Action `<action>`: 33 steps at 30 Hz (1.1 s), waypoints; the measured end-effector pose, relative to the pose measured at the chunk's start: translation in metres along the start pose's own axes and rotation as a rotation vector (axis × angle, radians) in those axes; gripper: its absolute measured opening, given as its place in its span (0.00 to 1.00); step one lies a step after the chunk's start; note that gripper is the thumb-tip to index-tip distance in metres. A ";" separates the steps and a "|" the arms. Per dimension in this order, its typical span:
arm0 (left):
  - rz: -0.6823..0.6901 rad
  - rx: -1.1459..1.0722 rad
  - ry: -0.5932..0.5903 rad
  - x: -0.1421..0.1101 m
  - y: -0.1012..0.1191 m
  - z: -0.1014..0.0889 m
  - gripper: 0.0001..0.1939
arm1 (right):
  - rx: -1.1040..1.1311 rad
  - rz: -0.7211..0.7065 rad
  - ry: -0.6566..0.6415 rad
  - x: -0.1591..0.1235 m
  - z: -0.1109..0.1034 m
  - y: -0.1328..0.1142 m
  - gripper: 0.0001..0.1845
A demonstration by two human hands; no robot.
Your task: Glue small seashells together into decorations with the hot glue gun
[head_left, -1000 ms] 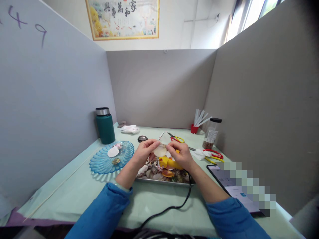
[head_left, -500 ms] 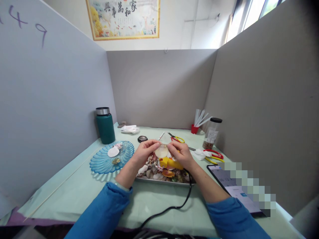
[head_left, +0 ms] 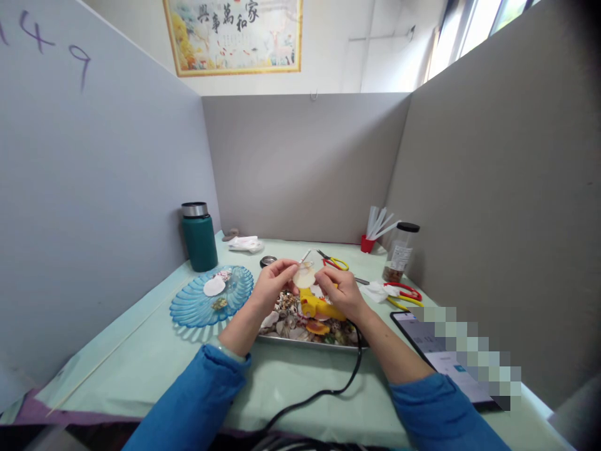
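Grey partitions (head_left: 305,169) around a pale green tabletop (head_left: 286,369), head view. Thin, pale, shell-like disc (head_left: 305,279): raised above a metal tray (head_left: 305,342) of mixed shells (head_left: 282,327). Hands: left hand (head_left: 278,280) pinched closed on the disc's left edge; right hand (head_left: 344,290) with fingertips nearly together at its right edge, grip unclear. Handling: light, edge-only pressure probably best; likely brittle. Yellow plastic tool (head_left: 323,308), black cord (head_left: 323,393). Blue scalloped plate (head_left: 188,312), glossy, fluted.

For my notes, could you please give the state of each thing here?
Pale disc: held by left hand
Right hand: near disc, grip unclear
Yellow tool: lying on shells
Tray: filled with shells
Jar: upright, lidded
Phone: screen lit
Red cup: upright
Bottle: upright
Plate: partly covered
Far scissors: opening unclear
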State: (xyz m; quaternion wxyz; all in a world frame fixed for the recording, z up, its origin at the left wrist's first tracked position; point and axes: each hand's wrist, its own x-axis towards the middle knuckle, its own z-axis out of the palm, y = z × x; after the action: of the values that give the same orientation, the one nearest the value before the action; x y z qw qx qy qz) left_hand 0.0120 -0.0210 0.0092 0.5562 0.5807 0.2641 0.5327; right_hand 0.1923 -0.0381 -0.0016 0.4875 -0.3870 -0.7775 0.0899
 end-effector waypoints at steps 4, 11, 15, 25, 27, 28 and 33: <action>0.019 0.073 -0.023 -0.002 0.001 0.002 0.16 | -0.055 -0.015 0.019 -0.001 0.003 0.001 0.19; 0.041 0.182 -0.025 -0.004 0.003 0.007 0.17 | -0.113 -0.031 0.047 -0.001 0.005 0.002 0.19; 0.063 0.236 0.021 -0.004 0.003 0.008 0.16 | -0.145 -0.085 0.034 -0.001 0.005 0.000 0.19; 0.093 0.316 0.075 -0.008 0.009 0.012 0.13 | -0.174 -0.123 0.020 -0.002 0.006 -0.002 0.17; 0.094 0.336 0.070 -0.008 0.010 0.012 0.12 | -0.174 -0.121 0.024 -0.002 0.006 -0.002 0.16; 0.092 0.341 0.068 -0.008 0.010 0.012 0.12 | -0.175 -0.121 0.026 -0.002 0.006 -0.002 0.16; 0.076 0.323 0.052 -0.007 0.008 0.010 0.13 | -0.175 -0.114 0.045 -0.002 0.006 -0.001 0.15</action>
State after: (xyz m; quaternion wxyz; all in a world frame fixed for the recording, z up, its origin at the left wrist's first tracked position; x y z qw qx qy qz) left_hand 0.0170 -0.0335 0.0162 0.4279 0.6581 0.3383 0.5190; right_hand 0.1875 -0.0390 -0.0057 0.4735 -0.3851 -0.7920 -0.0151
